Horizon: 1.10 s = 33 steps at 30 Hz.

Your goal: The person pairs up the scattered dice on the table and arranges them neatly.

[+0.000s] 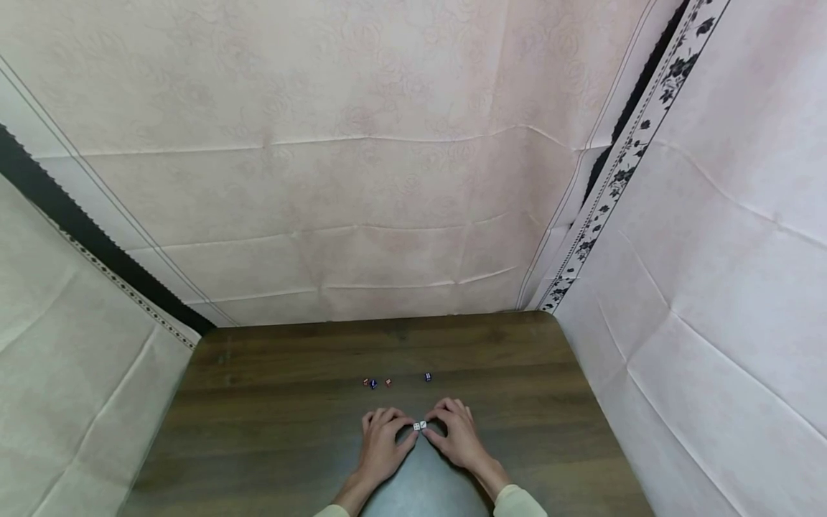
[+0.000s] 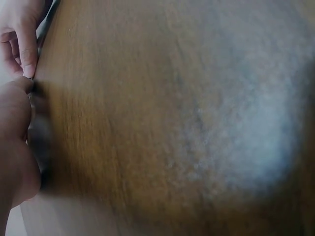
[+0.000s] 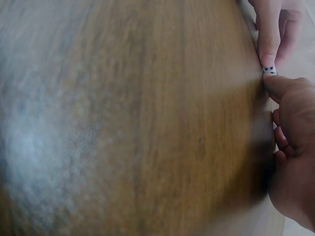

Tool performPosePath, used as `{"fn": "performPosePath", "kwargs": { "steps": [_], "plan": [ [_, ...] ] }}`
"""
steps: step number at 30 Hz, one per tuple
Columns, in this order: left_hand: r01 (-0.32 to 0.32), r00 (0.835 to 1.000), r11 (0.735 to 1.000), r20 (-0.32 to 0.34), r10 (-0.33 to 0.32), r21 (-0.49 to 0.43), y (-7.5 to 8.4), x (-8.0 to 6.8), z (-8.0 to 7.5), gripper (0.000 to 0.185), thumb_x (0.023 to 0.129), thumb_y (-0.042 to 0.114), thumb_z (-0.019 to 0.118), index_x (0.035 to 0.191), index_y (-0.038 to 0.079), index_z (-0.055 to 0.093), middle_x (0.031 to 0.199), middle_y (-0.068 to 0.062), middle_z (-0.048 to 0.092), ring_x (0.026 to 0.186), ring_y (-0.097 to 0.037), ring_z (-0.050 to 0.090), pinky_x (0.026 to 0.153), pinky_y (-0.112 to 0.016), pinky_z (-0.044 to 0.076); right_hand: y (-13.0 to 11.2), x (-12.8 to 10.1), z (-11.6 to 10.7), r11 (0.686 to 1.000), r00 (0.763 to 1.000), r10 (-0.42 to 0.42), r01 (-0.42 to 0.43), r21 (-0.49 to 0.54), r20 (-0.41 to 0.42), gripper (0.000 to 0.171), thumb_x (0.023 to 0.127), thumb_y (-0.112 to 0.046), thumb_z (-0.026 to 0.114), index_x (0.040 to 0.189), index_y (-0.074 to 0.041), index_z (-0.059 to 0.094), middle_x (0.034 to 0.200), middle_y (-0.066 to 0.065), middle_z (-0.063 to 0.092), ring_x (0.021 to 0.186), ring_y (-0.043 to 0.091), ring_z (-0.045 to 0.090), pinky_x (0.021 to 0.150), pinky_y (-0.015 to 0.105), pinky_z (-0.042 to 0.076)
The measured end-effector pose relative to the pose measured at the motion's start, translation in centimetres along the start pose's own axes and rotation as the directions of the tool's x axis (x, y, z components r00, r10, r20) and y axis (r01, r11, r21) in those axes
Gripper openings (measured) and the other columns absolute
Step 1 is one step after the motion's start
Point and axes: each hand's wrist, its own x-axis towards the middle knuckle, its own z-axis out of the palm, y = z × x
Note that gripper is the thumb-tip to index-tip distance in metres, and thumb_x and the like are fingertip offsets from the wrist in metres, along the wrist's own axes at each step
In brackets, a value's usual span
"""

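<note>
Both hands rest low in the centre of the head view, on a dark wooden surface (image 1: 271,431) hemmed in by pale cloth hung on three sides. The left hand (image 1: 381,438) and the right hand (image 1: 460,434) lie knuckles up with their fingertips meeting, and between them sit two white dice (image 1: 419,426) touching each other. Each hand appears to pinch or press one die from its own side. In the right wrist view one white die (image 3: 268,70) shows at the upper right of the frame, squeezed between a fingertip coming from above and the thumb of the right hand below it. The left wrist view shows only fingertips meeting at the left edge, with the dice hidden.

A little higher in the head view, apart from the hands, small coloured dice lie in a loose row: a reddish one, a blue one and another reddish one (image 1: 375,383) close together at left of centre, and a single blue die (image 1: 428,377) off to the right of them.

As a judgement, the work is at an early stage: the white pair has been brought together, while the coloured dice lie untouched and ungrouped.
</note>
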Motion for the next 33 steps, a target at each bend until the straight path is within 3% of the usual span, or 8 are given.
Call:
{"fn": "performPosePath", "kwargs": {
  "steps": [17, 24, 33],
  "plan": [
    [-0.014, 0.999, 1.000, -0.046, 0.013, -0.013, -0.14, -0.10, 0.40, 0.017, 0.087, 0.026, 0.099, 0.100, 0.025, 0.088, 0.099, 0.009, 0.075, 0.097, -0.015, 0.062, 0.100, -0.054, 0.038, 0.20, 0.02, 0.03, 0.999, 0.999, -0.035, 0.035, 0.000, -0.018, 0.018, 0.095, -0.026, 0.093, 0.109, -0.020, 0.085, 0.113, -0.005, 0.070, 0.100, 0.010, 0.055, 0.085, 0.033, 0.039],
    [-0.004, 0.999, 1.000, -0.040, 0.004, -0.018, -0.19, -0.19, 0.49, 0.017, 0.087, 0.027, 0.099, 0.100, 0.025, 0.088, 0.099, 0.008, 0.075, 0.098, -0.016, 0.063, 0.101, -0.054, 0.038, 0.15, 0.01, -0.01, 1.000, 1.000, 0.002, -0.002, 0.021, 0.004, 0.020, 0.095, -0.028, 0.093, 0.112, -0.021, 0.086, 0.115, -0.008, 0.070, 0.102, 0.009, 0.056, 0.088, 0.032, 0.040],
    [-0.003, 0.999, 1.000, -0.045, 0.002, -0.014, -0.27, -0.23, 0.60, 0.019, 0.087, 0.027, 0.099, 0.101, 0.025, 0.088, 0.100, 0.009, 0.074, 0.098, -0.015, 0.062, 0.101, -0.054, 0.038, 0.13, -0.06, -0.01, 1.000, 1.000, -0.016, 0.016, 0.015, -0.002, 0.020, 0.096, -0.027, 0.093, 0.113, -0.019, 0.085, 0.115, -0.007, 0.070, 0.102, 0.010, 0.056, 0.087, 0.033, 0.040]
  ]
}}
